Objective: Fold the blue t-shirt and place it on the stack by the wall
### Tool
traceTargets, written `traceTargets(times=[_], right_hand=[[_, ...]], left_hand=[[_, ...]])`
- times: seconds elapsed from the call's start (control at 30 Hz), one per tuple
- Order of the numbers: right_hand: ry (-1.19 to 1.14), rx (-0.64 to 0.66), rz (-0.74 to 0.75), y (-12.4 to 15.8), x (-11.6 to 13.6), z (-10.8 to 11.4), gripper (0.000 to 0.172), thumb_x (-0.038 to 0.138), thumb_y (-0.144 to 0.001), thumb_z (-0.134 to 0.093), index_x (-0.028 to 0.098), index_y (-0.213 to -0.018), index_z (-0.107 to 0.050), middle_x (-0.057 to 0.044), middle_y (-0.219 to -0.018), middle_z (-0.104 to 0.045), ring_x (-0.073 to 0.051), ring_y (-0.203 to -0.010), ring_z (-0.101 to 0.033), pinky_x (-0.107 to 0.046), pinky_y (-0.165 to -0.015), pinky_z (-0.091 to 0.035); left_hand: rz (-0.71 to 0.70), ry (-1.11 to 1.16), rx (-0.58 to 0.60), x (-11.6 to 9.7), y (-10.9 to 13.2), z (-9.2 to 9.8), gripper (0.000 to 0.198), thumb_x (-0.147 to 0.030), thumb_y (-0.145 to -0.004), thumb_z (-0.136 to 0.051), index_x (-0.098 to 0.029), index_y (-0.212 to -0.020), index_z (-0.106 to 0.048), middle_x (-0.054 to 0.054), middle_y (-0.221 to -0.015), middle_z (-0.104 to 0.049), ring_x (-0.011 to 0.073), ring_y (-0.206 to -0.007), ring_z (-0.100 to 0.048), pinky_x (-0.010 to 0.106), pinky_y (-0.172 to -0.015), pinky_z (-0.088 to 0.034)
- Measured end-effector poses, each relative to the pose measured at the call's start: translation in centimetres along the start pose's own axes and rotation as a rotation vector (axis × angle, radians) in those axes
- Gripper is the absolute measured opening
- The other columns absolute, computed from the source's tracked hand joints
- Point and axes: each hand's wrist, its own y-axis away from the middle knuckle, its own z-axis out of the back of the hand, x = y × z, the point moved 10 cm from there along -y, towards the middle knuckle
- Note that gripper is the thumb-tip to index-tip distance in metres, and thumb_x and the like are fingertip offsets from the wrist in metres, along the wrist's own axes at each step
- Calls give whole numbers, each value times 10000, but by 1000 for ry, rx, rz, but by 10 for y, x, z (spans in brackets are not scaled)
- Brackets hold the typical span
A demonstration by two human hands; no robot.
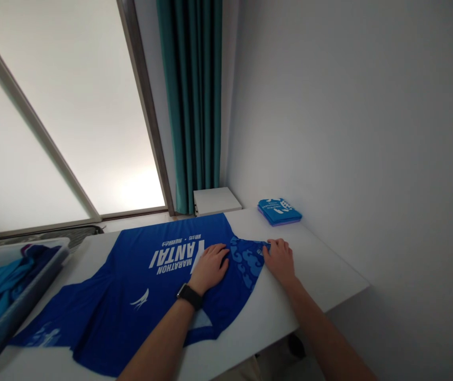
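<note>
A blue T-shirt (131,280) with white "Yantai Marathon" lettering lies spread on the white table (258,323), its print upside down to me. My left hand (209,269), with a dark watch on the wrist, rests palm down on the chest beside the lettering, fingers stretched out. At the cloud-patterned sleeve on the right, my right hand (281,260) has its thumb and fingers closed at the outer corner of the cloth. The other sleeve reaches out to the lower left.
Near the wall sits a folded stack of blue and purple clothes (280,211). A clear plastic bin (57,254) holding blue garments stands at the left. Beyond the table are a small white cabinet (216,201), a teal curtain (195,106) and frosted sliding doors (79,106).
</note>
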Motion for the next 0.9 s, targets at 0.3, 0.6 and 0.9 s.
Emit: traceTargets(times=[0.3,0.6,0.9], right_hand=[[-70,-55,167,2,17,2,96,184,-917,-442,200,-916,-537,-82,-939,-599,-241,-917,-516,-347,-820,-360],[-345,-138,446,14,45,21,244,123,-923,-383,191,-1066,-570,-81,-954,-607,-235,-901,-542,-367,-819,-426],[-504,-91,841,67,110,46,296,17,-740,-459,210,-873,-639,-74,-891,-594,-230,-951,-544,-379,-865,-451]], left_hand=[[0,23,-9,0,0,0,327,-250,-942,-468,-181,-1213,-638,99,-1319,-606,250,-1245,-532,445,-1095,-396],[-3,11,0,1,0,-1,331,-247,-941,-468,-177,-1219,-634,95,-1323,-604,249,-1245,-529,438,-1101,-389],[31,56,-10,2,-1,3,318,-232,-930,-488,-190,-1208,-636,84,-1314,-611,236,-1252,-528,418,-1107,-385]])
